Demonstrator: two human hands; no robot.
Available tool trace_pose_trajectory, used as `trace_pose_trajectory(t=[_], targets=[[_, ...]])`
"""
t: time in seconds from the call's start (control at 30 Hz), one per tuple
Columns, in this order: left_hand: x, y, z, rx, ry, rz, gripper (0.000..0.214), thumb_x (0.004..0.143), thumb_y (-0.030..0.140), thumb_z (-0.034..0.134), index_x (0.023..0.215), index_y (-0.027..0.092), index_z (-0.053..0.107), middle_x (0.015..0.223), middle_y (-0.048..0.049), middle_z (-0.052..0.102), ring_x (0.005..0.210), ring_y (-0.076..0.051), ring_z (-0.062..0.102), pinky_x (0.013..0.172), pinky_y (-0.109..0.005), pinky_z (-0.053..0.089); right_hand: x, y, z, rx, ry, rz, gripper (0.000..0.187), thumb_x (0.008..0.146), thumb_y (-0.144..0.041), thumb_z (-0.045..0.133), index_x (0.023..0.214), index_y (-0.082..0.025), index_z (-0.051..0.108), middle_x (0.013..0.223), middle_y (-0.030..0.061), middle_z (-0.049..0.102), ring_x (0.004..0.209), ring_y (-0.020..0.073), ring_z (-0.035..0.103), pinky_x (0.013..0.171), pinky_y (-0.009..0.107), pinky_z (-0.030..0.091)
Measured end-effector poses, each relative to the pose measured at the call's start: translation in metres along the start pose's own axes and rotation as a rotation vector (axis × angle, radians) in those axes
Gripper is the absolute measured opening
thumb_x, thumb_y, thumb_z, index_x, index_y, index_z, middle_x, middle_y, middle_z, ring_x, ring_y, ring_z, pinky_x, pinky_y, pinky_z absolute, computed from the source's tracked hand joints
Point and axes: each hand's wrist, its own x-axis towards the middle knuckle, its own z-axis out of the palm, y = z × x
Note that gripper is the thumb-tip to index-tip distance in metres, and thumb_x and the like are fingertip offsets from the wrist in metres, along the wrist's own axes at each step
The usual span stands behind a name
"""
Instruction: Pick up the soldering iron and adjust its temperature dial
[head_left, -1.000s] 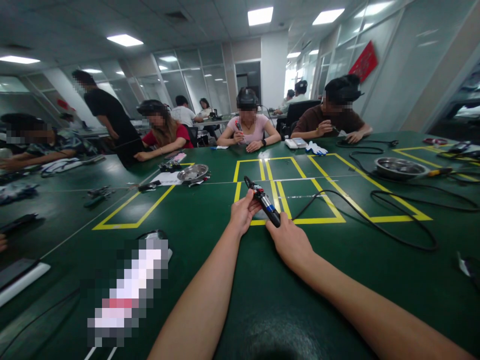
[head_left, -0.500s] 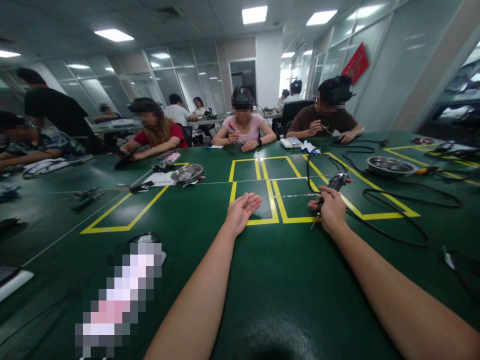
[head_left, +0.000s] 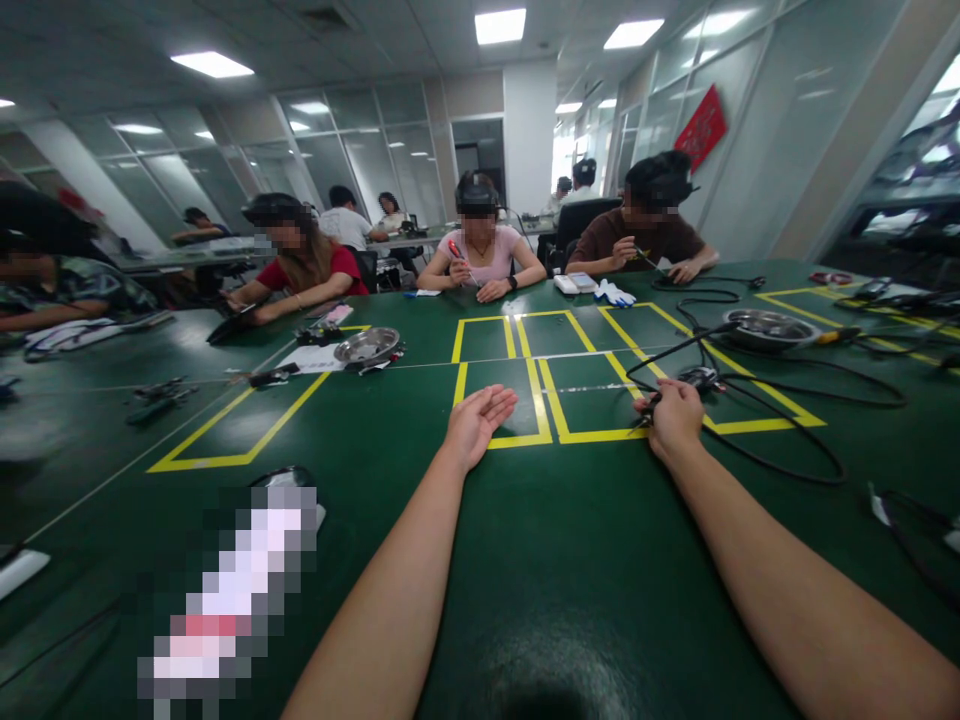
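My left hand (head_left: pixel 480 428) rests palm upward over a yellow tape outline (head_left: pixel 538 400), its fingers stretched out with nothing in them. Over to the right, my right hand (head_left: pixel 676 418) is closed round a dark corded hand tool (head_left: pixel 701 379). The hand covers much of that tool, so its exact kind cannot be made out. Thin prongs or tips poke out at the left side of the fist. A black cable (head_left: pixel 806 385) lies in loops on the green table (head_left: pixel 555 560) beside this hand.
Metal bowls stand at the left (head_left: pixel 375 345) and right (head_left: pixel 772 325). A blurred-out pale object (head_left: pixel 247 570) lies near my left forearm. White gloves (head_left: pixel 615 293) and small dark parts (head_left: pixel 160 398) are on the table. Several people work across from me, one holding a red-handled screwdriver (head_left: pixel 455 250).
My right hand has turned the dark tool, swinging its body to the right and lower, and its cable has shifted. My left hand keeps its open pose. The view has moved slightly.
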Motion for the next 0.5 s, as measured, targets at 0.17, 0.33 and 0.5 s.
trace_pose_trajectory(t=[0.17, 0.33, 0.5], targets=[[0.000, 0.000, 0.000, 0.000, 0.000, 0.004, 0.024, 0.086, 0.021, 0.064, 0.104, 0.006, 0.065, 0.110, -0.0227, 0.070, 0.103, -0.027, 0.069, 0.098, -0.043, 0.051, -0.008, 0.002, 0.000, -0.267, -0.001, -0.054, 0.036, 0.080, -0.028, 0.052, 0.115, -0.020, 0.056, 0.064, -0.0047, 0.057, 0.044, 0.0120, 0.058, 0.045, 0.023, 0.048], [0.000, 0.000, 0.001, -0.009, 0.007, 0.000, 0.022, 0.085, 0.022, 0.065, 0.102, 0.007, 0.066, 0.106, -0.0204, 0.071, 0.101, -0.026, 0.070, 0.097, -0.041, 0.051, -0.026, -0.004, 0.000, -0.487, -0.049, -0.197, 0.062, 0.081, -0.029, 0.055, 0.141, -0.022, 0.040, 0.076, 0.0002, 0.066, 0.042, 0.0115, 0.055, 0.052, 0.027, 0.048], [-0.003, 0.004, 0.002, -0.039, -0.013, -0.006, 0.024, 0.085, 0.029, 0.066, 0.100, 0.010, 0.069, 0.101, -0.0150, 0.072, 0.095, -0.022, 0.070, 0.092, -0.036, 0.052, -0.055, -0.016, 0.006, -0.557, -0.153, -0.296, 0.068, 0.081, -0.031, 0.057, 0.145, -0.023, 0.034, 0.096, 0.0056, 0.067, 0.046, 0.0107, 0.055, 0.061, 0.029, 0.050]])
